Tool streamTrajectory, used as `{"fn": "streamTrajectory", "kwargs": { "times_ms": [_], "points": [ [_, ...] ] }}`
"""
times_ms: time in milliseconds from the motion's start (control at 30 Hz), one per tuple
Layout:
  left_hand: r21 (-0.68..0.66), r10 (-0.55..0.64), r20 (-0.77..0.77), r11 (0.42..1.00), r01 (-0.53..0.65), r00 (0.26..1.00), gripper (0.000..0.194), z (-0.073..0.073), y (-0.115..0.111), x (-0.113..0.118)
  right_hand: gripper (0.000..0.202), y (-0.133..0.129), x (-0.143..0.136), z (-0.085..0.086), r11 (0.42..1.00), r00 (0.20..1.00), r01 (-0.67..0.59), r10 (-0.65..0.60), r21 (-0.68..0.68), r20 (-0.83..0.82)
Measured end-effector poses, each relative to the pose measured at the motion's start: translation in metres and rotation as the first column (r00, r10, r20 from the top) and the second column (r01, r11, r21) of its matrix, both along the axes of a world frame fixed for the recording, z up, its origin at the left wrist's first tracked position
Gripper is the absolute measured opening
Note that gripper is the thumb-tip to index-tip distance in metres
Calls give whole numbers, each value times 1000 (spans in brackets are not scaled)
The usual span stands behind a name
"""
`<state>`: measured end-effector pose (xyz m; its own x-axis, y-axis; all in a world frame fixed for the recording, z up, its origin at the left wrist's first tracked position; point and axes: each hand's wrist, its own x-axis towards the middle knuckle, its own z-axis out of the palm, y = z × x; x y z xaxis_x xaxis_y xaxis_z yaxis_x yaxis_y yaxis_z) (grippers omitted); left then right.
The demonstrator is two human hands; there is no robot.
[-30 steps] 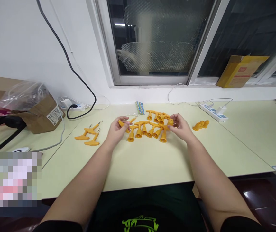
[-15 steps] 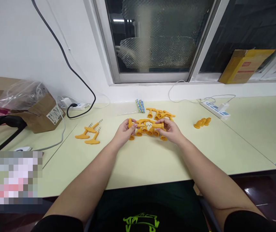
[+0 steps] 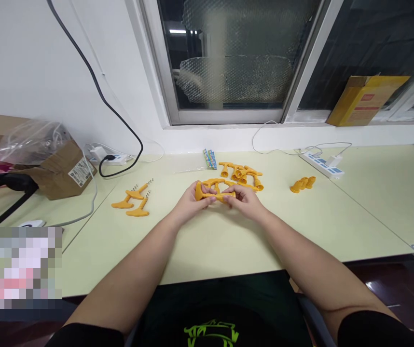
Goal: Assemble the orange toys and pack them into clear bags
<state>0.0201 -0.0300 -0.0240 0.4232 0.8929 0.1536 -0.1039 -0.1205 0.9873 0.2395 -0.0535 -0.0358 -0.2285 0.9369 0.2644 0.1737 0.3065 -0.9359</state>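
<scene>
Above the middle of the table, my left hand [image 3: 189,201] is closed around the yellow T-shaped handle of a corkscrew [image 3: 199,192]. My right hand [image 3: 247,202] grips the yellow bell-shaped sleeve [image 3: 220,197] at the corkscrew's other end. Handle and sleeve lie in line, with the metal spiral out of sight. Behind my hands sit several yellow corkscrews with sleeves [image 3: 241,172], partly covered by my fingers. To the left lie three corkscrew handles with bare spirals [image 3: 139,211]. Three loose yellow sleeves [image 3: 303,184] are grouped on the right.
Small colourful packets [image 3: 210,159] lie on clear plastic near the wall. A power strip [image 3: 323,164] stands at the back right, another [image 3: 118,159] at the back left by a cardboard box [image 3: 57,168]. A black cable [image 3: 94,72] hangs down the wall.
My right hand has moved left, bringing the sleeve up to the handle. The spiral that showed between them is now covered. Both hands are slightly lower.
</scene>
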Motion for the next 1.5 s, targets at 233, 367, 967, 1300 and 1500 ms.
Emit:
{"fn": "streamTrajectory", "kwargs": {
  "times_ms": [233,367,967,1300,1500],
  "points": [
    [237,-2,-128,971,33,992,39,5,-11,2,38,-1,-4,4,786,967,-221,101,-578,-232],
    [239,99,-69,968,-80,993,41,5,-6,-1,42,-7,1,10,966,976,-162,125,-202,-180],
    [448,120,-149,893,-41,981,35,12,-13,-10,23,-5,1,19,692,891,-303,-37,-655,-452],
    [656,117,-325,743,134,939,16,16,-13,-8,28,-5,13,24,568,890,-425,120,-705,-440],
    [645,145,-333,756,113,932,19,11,-13,-7,27,-14,20,26,752,844,-503,319,-426,-432]
  ]
}}
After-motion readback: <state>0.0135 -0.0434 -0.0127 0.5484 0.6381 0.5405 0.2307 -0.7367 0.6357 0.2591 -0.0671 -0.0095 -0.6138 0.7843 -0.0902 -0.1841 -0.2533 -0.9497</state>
